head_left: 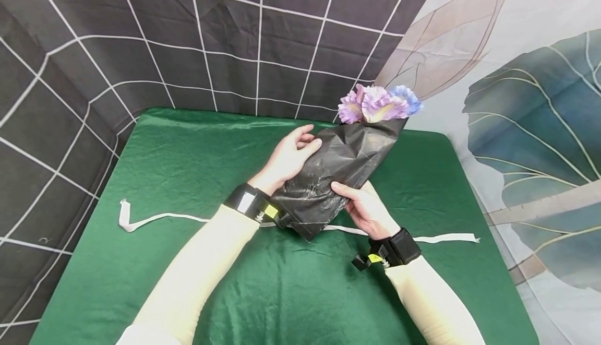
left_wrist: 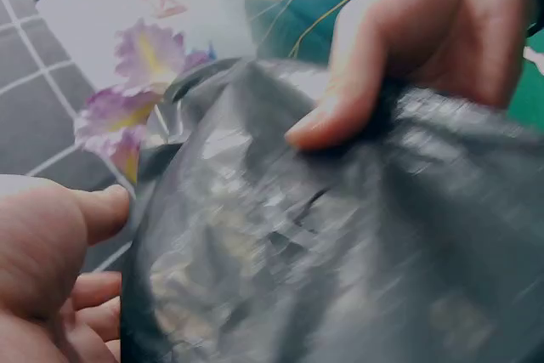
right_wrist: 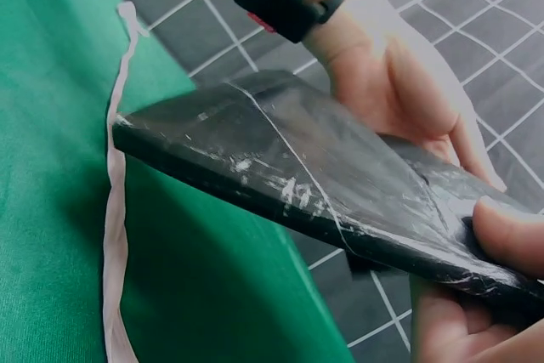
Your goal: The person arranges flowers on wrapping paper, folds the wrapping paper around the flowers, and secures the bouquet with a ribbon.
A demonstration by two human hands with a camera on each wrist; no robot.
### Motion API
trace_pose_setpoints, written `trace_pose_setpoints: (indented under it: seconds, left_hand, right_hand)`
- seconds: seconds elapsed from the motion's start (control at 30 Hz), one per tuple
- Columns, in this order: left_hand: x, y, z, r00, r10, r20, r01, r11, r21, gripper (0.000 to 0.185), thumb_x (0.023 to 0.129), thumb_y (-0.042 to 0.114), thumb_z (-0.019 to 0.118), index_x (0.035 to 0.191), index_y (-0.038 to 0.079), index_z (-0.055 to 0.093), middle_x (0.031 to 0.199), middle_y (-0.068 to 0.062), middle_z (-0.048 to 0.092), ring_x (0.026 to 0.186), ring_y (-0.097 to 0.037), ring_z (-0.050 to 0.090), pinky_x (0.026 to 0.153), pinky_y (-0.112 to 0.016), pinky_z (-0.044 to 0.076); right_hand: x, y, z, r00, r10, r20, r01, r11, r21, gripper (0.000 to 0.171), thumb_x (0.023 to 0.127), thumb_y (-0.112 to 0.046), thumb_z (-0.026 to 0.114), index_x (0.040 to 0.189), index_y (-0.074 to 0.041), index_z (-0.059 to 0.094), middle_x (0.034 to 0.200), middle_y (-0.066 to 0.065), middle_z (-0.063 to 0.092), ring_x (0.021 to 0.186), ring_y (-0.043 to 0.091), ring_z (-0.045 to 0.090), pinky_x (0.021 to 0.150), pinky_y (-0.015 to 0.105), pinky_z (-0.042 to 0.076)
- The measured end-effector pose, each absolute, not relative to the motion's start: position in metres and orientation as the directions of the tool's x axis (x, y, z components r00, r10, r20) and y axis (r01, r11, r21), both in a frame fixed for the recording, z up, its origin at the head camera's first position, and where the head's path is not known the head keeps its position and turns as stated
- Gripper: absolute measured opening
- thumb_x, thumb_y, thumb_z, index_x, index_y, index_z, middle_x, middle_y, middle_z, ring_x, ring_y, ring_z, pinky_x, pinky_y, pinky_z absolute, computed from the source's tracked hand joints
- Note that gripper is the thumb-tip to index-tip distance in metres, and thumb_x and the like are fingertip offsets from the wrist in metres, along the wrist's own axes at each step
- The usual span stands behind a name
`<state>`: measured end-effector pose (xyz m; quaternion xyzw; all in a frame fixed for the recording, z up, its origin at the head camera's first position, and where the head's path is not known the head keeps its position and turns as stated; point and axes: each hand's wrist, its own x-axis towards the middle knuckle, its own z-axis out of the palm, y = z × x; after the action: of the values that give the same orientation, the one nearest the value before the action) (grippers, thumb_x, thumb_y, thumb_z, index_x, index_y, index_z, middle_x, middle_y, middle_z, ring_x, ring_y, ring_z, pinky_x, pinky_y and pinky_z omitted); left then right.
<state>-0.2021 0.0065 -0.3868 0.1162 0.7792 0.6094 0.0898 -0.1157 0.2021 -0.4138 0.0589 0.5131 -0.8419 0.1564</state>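
Note:
A bouquet in a black paper wrap (head_left: 333,178) lies slanted above the green tablecloth (head_left: 188,146), with purple and blue flowers (head_left: 377,104) sticking out at its upper right end. My left hand (head_left: 288,158) cradles the wrap's left side with straight fingers, thumb laid along the edge. My right hand (head_left: 363,206) pinches the narrow lower part, thumb on top and fingers beneath. In the left wrist view that right hand (left_wrist: 408,48) presses its thumb into the wrap (left_wrist: 340,252). The right wrist view shows the left hand's (right_wrist: 391,91) open palm under the wrap (right_wrist: 289,167).
A white ribbon (head_left: 155,218) lies flat across the tablecloth under the wrap's pointed tip, reaching from left to right. A dark grid-patterned backdrop (head_left: 141,37) stands behind and to the left, a leaf-printed cloth (head_left: 526,99) to the right.

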Motion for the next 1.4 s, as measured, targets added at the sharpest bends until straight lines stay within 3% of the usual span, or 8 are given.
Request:
trace_pose_setpoints:
  seconds: [0.2, 0.47, 0.77, 0.9, 1.0, 1.07, 1.27, 1.4]
  left_hand:
    - [-0.213, -0.003, -0.389, -0.947, 0.315, -0.057, -0.012, 0.142, 0.990, 0.032, 0.094, 0.039, 0.057, 0.107, 0.012, 0.068, 0.098, 0.000, 0.066, 0.089, -0.014, 0.058, 0.079, -0.030, 0.045]
    - [-0.218, -0.011, -0.396, -0.913, 0.326, -0.245, -0.310, -0.167, 0.936, 0.017, 0.091, 0.027, 0.064, 0.085, 0.011, 0.064, 0.073, 0.001, 0.059, 0.064, -0.012, 0.055, 0.057, -0.027, 0.044]
    - [-0.215, -0.012, -0.397, -0.966, 0.254, -0.040, -0.030, 0.040, 0.999, 0.030, 0.088, 0.037, 0.067, 0.103, 0.011, 0.062, 0.092, -0.003, 0.065, 0.080, -0.015, 0.059, 0.070, -0.028, 0.046]
    - [-0.208, -0.015, -0.392, -0.975, 0.211, 0.069, 0.143, 0.355, 0.924, 0.068, 0.087, 0.051, 0.060, 0.141, 0.016, 0.038, 0.138, -0.007, 0.043, 0.127, -0.018, 0.042, 0.103, -0.040, 0.035]
    - [-0.194, -0.019, -0.390, -0.990, 0.137, 0.025, 0.080, 0.411, 0.908, 0.095, 0.083, 0.059, 0.060, 0.152, 0.020, 0.008, 0.155, -0.009, 0.016, 0.142, -0.023, 0.018, 0.113, -0.046, 0.020]
    - [-0.183, -0.024, -0.391, -0.990, 0.111, -0.085, -0.049, 0.290, 0.956, 0.101, 0.080, 0.061, 0.063, 0.152, 0.021, 0.005, 0.154, -0.011, 0.017, 0.140, -0.027, 0.022, 0.112, -0.048, 0.021]
    - [-0.153, -0.034, -0.409, -0.914, 0.212, -0.346, -0.348, 0.027, 0.937, 0.057, 0.081, 0.060, 0.064, 0.108, 0.010, 0.066, 0.103, -0.009, 0.069, 0.096, -0.023, 0.063, 0.093, -0.036, 0.043]
    - [-0.146, -0.033, -0.421, -0.945, 0.098, -0.312, -0.314, -0.012, 0.949, 0.042, 0.083, 0.050, 0.067, 0.081, 0.009, 0.065, 0.075, -0.001, 0.067, 0.070, -0.013, 0.060, 0.071, -0.027, 0.045]
  right_hand:
    - [-0.113, 0.200, -0.417, -0.923, -0.235, -0.306, 0.377, -0.383, -0.843, 0.024, 0.089, 0.003, 0.061, 0.110, -0.008, 0.057, 0.099, 0.003, 0.067, 0.087, 0.016, 0.068, 0.076, 0.029, 0.055]
    - [-0.111, 0.200, -0.420, -0.913, -0.284, -0.292, 0.384, -0.363, -0.849, 0.029, 0.089, 0.004, 0.059, 0.115, -0.009, 0.055, 0.104, 0.002, 0.066, 0.091, 0.015, 0.066, 0.077, 0.028, 0.054]
    - [-0.113, 0.202, -0.418, -0.914, -0.269, -0.303, 0.389, -0.371, -0.843, 0.026, 0.089, 0.004, 0.060, 0.112, -0.008, 0.057, 0.100, 0.004, 0.067, 0.088, 0.016, 0.068, 0.075, 0.030, 0.055]
    - [-0.114, 0.203, -0.418, -0.927, -0.242, -0.286, 0.364, -0.393, -0.845, 0.027, 0.089, 0.003, 0.060, 0.114, -0.008, 0.058, 0.101, 0.003, 0.067, 0.088, 0.016, 0.068, 0.076, 0.029, 0.055]
    - [-0.115, 0.205, -0.418, -0.945, -0.185, -0.268, 0.323, -0.433, -0.842, 0.027, 0.088, 0.004, 0.061, 0.112, -0.008, 0.060, 0.101, 0.002, 0.067, 0.088, 0.015, 0.067, 0.076, 0.028, 0.055]
    - [-0.116, 0.206, -0.418, -0.956, -0.139, -0.256, 0.292, -0.463, -0.837, 0.027, 0.088, 0.005, 0.061, 0.111, -0.009, 0.061, 0.100, 0.001, 0.068, 0.088, 0.014, 0.067, 0.077, 0.027, 0.054]
    - [-0.118, 0.209, -0.419, -0.969, -0.063, -0.239, 0.236, -0.528, -0.816, 0.029, 0.088, 0.006, 0.060, 0.114, -0.008, 0.057, 0.103, 0.002, 0.067, 0.089, 0.014, 0.067, 0.079, 0.027, 0.054]
    - [-0.119, 0.207, -0.419, -0.971, -0.068, -0.231, 0.228, -0.558, -0.798, 0.029, 0.089, 0.006, 0.059, 0.115, -0.007, 0.055, 0.105, 0.003, 0.065, 0.092, 0.015, 0.066, 0.080, 0.027, 0.054]
